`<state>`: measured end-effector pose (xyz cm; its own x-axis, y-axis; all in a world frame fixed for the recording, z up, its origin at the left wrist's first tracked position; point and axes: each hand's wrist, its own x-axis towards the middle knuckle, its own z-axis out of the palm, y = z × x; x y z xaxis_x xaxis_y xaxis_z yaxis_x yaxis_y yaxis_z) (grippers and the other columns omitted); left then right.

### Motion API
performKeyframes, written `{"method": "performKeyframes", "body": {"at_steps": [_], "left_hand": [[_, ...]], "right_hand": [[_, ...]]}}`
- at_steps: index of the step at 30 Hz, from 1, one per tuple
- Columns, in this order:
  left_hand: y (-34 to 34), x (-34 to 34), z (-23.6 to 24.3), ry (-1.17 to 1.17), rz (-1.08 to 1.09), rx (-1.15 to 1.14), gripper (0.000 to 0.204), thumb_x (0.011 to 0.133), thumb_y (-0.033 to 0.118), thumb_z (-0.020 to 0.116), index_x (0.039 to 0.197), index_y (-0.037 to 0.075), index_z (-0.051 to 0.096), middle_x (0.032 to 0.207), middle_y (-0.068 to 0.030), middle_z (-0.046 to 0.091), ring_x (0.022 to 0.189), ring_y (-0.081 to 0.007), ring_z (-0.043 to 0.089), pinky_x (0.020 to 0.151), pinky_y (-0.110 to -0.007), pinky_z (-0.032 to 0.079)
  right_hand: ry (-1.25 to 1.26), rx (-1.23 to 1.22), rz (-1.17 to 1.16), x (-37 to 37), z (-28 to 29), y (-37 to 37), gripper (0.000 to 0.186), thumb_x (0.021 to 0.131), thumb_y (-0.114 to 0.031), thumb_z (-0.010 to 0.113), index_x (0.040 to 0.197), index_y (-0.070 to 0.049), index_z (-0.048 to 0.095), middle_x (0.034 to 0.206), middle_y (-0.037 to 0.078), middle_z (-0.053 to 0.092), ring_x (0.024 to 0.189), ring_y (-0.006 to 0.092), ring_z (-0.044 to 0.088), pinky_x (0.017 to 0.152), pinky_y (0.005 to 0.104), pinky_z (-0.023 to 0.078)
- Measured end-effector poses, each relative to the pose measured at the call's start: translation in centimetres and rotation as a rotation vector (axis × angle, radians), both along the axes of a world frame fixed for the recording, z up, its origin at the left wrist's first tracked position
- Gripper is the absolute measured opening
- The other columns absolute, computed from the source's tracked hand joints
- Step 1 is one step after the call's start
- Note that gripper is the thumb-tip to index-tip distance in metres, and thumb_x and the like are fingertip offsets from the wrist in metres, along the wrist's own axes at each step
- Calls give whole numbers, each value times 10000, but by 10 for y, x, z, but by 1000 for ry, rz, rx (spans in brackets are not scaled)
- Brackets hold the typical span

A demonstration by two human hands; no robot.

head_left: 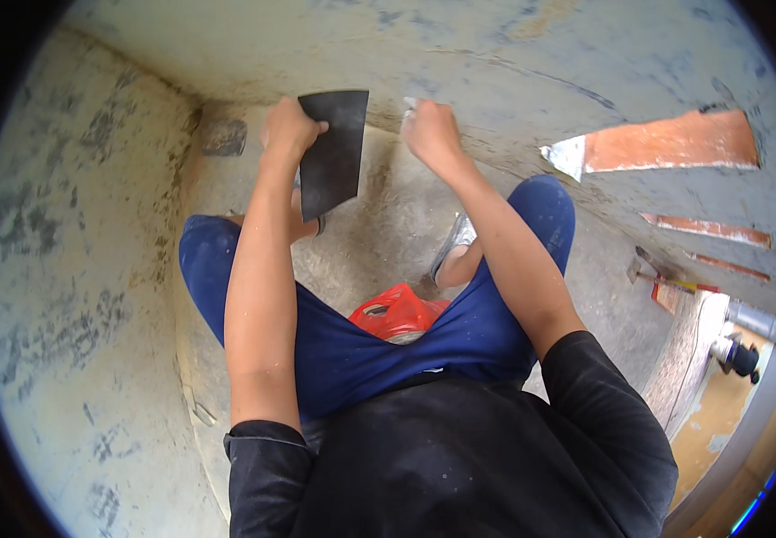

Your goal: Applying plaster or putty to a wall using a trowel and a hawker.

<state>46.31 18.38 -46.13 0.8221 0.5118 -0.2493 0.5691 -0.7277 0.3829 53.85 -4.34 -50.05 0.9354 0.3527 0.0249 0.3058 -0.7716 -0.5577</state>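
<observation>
My left hand [289,134] grips a dark, flat, four-sided plate [334,166], held upright with its thumb over the left edge, near the plastered wall [406,45] in front of me. To the right of it, my right hand [433,134] is closed near the same wall, with a small whitish piece [410,105] poking out past the fingers; what it is, I cannot make out. Below, a red plastic bag [388,309] lies between my bent legs, partly hidden by my trousers.
A side wall [83,269] with dark smudges is at my left, meeting the concrete floor [352,251]. On the right are reddish strips [666,143] in the wall, tools [666,291] leaning low down, and a grey-and-black device [738,354]. A dark lump [224,136] sits in the far corner.
</observation>
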Motion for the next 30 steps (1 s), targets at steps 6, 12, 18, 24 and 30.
{"method": "performKeyframes", "body": {"at_steps": [6, 12, 18, 24, 30], "left_hand": [[-24, -5, -108, 72, -43, -256, 633, 644, 338, 919, 1079, -64, 696, 1089, -245, 708, 1034, -373, 686, 871, -420, 540], [-61, -11, -160, 195, 163, -498, 740, 611, 389, 943, 1080, -115, 671, 1086, -251, 709, 1032, -323, 699, 866, -386, 547], [-61, -20, -181, 390, 150, -277, 691, 642, 369, 925, 1077, -106, 675, 1095, -252, 704, 1058, -319, 692, 883, -368, 560], [-74, 9, -130, 285, 129, -578, 709, 836, 384, 798, 1237, -153, 567, 1144, -267, 673, 957, -367, 707, 705, -439, 615], [-108, 21, -22, 64, 526, -1263, 754, 946, 479, 643, 1376, -103, 432, 1299, -256, 580, 1014, -348, 682, 785, -436, 599]], "right_hand": [[170, -107, 50, -9, 60, -39, 254, 833, -142, 602, 965, 42, 717, 973, 292, 695, 971, 449, 669, 872, 491, 536], [354, -391, 14, 1, 57, -84, 264, 788, -112, 594, 966, 34, 724, 1012, 260, 709, 992, 411, 684, 844, 458, 551], [431, -403, 106, -3, 43, -102, 339, 811, -196, 599, 972, 87, 694, 1000, 301, 689, 971, 430, 681, 858, 481, 540], [472, -417, 216, 3, 27, -90, 310, 802, -93, 520, 986, 56, 720, 1067, 282, 693, 990, 389, 693, 830, 456, 548], [999, 346, 293, 1, 17, -81, 379, 1015, -326, 499, 1142, 24, 568, 854, 123, 696, 732, 197, 673, 635, 355, 524]]}}
